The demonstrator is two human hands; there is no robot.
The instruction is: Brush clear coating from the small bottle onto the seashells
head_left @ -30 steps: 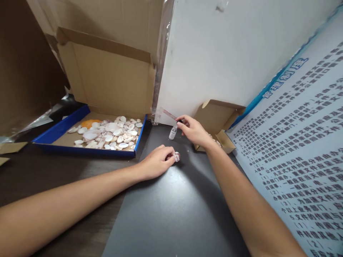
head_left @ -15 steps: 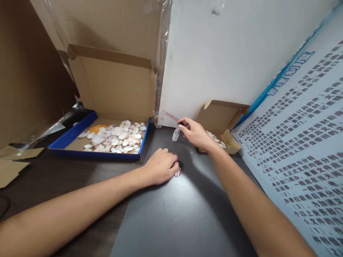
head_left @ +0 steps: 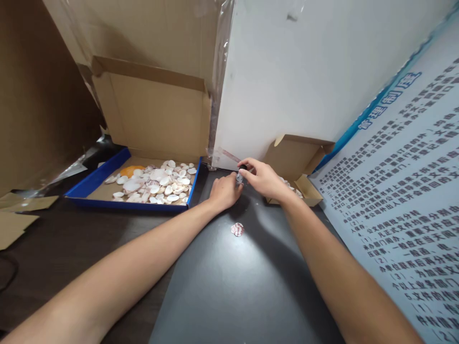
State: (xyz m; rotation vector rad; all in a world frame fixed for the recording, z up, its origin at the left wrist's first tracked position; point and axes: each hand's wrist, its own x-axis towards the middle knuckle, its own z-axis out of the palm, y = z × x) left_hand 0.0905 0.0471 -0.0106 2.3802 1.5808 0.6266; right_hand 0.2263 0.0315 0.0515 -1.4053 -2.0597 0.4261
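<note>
head — left hand [head_left: 225, 191], right hand [head_left: 264, 179] at bottle [head_left: 239, 178] — shell [head_left: 237, 230] inside mat [head_left: 215, 286] edge

Reads 管理制度 in big outlined characters, as the heading [head_left: 389, 101] of the pale blue poster [head_left: 398, 205]. Shows below, among smaller dark lines, numbers such as (2), (3) and 5.

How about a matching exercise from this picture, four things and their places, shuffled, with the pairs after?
1. Left hand
2. Right hand
3. Orange object
4. Patterned shell

A. At the black cap
B. Lying on the grey mat
C. By the lower part of the small bottle
D. In the blue-sided box

Pairs: 1-C, 2-A, 3-D, 4-B
</note>
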